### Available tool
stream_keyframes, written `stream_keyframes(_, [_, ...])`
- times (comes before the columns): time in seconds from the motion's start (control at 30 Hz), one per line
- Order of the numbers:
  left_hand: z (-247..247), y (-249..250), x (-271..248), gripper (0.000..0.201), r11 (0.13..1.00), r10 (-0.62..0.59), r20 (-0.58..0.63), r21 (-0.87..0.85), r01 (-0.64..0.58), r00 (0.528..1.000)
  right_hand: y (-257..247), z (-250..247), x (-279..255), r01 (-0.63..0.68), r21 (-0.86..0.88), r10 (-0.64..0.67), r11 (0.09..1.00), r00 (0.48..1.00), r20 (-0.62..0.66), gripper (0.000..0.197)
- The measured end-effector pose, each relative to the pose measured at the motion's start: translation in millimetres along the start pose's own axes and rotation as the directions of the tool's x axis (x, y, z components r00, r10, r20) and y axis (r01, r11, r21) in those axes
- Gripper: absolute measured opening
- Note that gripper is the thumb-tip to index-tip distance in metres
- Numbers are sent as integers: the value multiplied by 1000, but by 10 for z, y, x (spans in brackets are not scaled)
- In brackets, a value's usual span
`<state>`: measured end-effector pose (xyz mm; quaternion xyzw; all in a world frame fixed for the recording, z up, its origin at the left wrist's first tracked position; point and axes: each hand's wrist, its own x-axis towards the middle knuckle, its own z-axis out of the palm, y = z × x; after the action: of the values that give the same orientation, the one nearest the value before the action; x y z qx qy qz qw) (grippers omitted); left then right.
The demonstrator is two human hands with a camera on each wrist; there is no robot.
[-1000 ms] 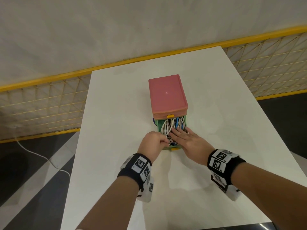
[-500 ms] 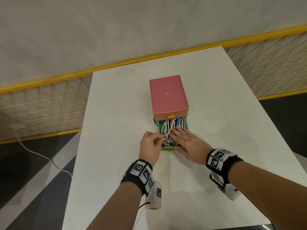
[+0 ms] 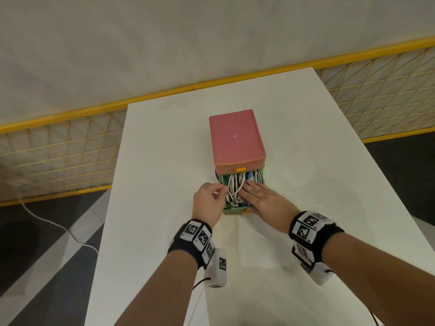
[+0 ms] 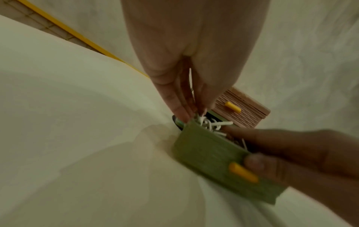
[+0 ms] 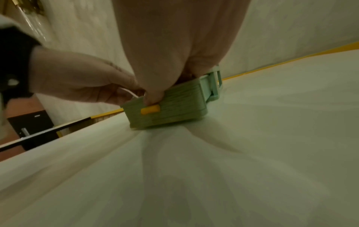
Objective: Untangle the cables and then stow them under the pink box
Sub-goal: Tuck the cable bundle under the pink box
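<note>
Cables (image 3: 236, 187) lay in green drawer (image 3: 231, 210) pulled out beneath pink box (image 3: 236, 137). Your left hand (image 3: 208, 202) fingers pinched white cable; right hand (image 3: 263, 200) fingers lay flat, pressing bundle. Best tuck strays before closing.

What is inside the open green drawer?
The green drawer holds white cables and something blue. The right hand lies over part of them, so what lies beneath is hidden.

The person is wearing black wristbands (image 3: 191, 241) behind both hands, each carrying white squares with black-and-white markers; a small white camera box (image 3: 216, 268) is hanging under each.
</note>
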<state>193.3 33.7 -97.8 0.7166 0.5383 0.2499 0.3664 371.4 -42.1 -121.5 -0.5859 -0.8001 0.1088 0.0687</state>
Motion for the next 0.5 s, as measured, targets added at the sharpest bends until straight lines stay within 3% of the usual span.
stream_keyframes(0.07, [-7,-15,-35,23,999,45,23,7,-45,999,6,-75,89,-6,40,7,999,1000,-24,58])
stream_keyframes(0.13, [18,-37,-56,36,982,166,-1,93,-165,986,-8,-142,147,-37,121,39,992,999,-6,58])
stream_keyframes(0.2, [87,-16,-94,41,921,336,39,193,-337,941,-2,-180,124,-33,211,44,977,998,-52,53])
stream_keyframes(0.27, [193,-42,-172,44,816,477,156,287,-502,865,12,-171,66,-69,277,97,958,991,-88,45])
stream_keyframes(0.37, [252,-121,-223,51,739,481,281,379,-557,830,-10,-119,5,-124,273,165,954,977,-132,39])
stream_keyframes(0.5, [175,-124,14,60,691,381,463,432,-579,800,-23,-71,-76,-47,-8,42,999,946,-321,39])
